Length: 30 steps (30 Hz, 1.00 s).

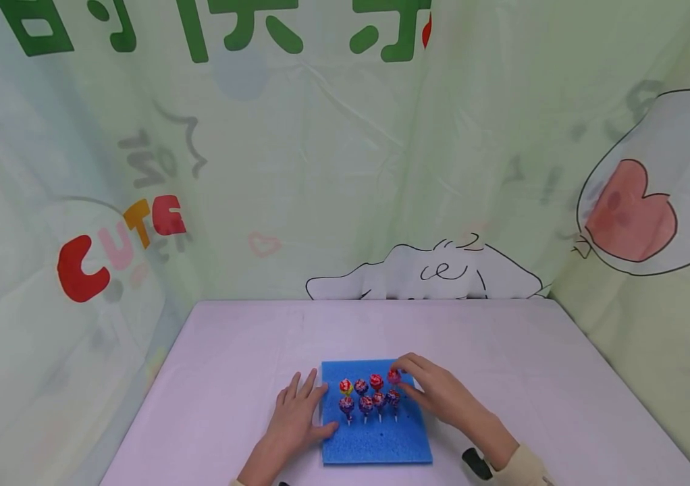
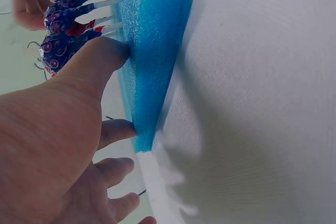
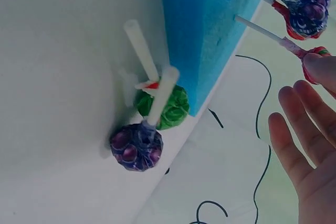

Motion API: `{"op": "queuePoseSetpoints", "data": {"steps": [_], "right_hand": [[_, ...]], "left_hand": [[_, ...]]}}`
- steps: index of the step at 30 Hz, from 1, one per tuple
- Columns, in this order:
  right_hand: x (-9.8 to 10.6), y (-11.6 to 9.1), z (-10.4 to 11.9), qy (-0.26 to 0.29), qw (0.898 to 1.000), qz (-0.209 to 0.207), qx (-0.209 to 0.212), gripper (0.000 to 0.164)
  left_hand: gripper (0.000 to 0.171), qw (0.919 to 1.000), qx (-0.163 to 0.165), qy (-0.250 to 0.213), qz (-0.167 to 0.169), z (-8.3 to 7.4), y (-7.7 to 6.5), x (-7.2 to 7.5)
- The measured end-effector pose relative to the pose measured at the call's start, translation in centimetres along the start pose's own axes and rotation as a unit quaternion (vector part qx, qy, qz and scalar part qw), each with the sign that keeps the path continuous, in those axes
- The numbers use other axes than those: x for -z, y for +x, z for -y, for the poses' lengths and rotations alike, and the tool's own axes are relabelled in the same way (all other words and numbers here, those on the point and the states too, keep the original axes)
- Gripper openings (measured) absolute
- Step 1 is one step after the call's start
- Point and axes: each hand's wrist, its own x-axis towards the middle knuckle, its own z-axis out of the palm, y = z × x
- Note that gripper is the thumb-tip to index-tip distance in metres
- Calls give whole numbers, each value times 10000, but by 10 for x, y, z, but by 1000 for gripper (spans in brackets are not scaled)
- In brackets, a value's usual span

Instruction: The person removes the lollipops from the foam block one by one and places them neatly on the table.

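A blue foam block lies flat on the table, with several wrapped lollipops standing in it by their white sticks in two rows. My left hand steadies the block's left side, thumb pressing its top and the other fingers spread along the edge. At the back right corner, my right hand pinches the head of a red lollipop between thumb and finger. That lollipop's stick meets the foam in the right wrist view. The nearer row wears purple wrappers.
Beside the block's right side, a green lollipop and a purple lollipop lie on the table, sticks pointing up in the right wrist view. The white table is bordered by printed curtains. A black strap is by the right sleeve.
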Motion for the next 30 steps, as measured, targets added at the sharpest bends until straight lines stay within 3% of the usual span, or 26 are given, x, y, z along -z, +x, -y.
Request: {"op": "queuePoseSetpoints", "data": {"steps": [15, 22, 30], "right_hand": [[22, -3, -8, 301, 9977, 33, -599, 38], [26, -12, -13, 393, 9956, 85, -849, 40], [27, -29, -21, 392, 9945, -153, -963, 39]], "left_hand": [[77, 9999, 12, -164, 36, 0, -1, 3], [76, 9999, -8, -110, 14, -2, -3, 4], [76, 9997, 46, -224, 57, -4, -5, 6]]}}
